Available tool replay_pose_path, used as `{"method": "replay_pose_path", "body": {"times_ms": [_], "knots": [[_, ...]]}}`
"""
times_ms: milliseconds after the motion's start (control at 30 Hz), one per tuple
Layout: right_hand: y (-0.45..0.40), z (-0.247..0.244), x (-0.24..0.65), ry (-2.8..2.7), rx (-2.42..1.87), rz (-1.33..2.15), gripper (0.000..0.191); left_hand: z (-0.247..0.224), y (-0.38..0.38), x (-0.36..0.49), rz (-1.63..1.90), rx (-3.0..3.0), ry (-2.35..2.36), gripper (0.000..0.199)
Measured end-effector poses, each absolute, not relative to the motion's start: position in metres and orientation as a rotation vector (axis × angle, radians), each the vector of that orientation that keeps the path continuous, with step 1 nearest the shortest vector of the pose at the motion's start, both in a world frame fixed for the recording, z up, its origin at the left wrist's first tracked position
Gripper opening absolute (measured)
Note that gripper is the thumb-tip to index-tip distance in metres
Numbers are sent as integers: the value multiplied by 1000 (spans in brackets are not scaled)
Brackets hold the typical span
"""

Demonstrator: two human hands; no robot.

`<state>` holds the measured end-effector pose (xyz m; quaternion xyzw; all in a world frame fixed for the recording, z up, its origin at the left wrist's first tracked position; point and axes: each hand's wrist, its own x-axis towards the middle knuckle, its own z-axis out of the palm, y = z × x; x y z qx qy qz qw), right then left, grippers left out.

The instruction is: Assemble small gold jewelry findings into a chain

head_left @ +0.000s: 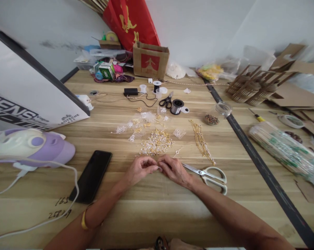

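My left hand and my right hand meet over the wooden table, fingertips pinched together. A tiny piece shows between them, too small to name. Just beyond my fingers lies a heap of small gold and silver findings. White-handled scissors rest beside my right hand, their blades pointing toward it. A small ring-ended piece lies past my right fingers. Farther right, several gold chains are laid out lengthwise. Small clear bags of findings are scattered behind the heap.
A black phone lies left of my left forearm, near a purple-and-white device with a white cable. Black scissors and a wire spool stand farther back. Wrapped sticks lie right; a large box stands left.
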<state>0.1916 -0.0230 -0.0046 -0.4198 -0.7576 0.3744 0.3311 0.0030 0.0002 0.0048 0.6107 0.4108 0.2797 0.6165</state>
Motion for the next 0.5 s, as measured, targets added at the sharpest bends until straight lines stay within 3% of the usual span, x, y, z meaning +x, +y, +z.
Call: {"method": "replay_pose_path", "body": {"times_ms": [500], "knots": [[-27,-6,193,-2135,-1067,897,20,-2,1,2,625,1484,912,14]]}}
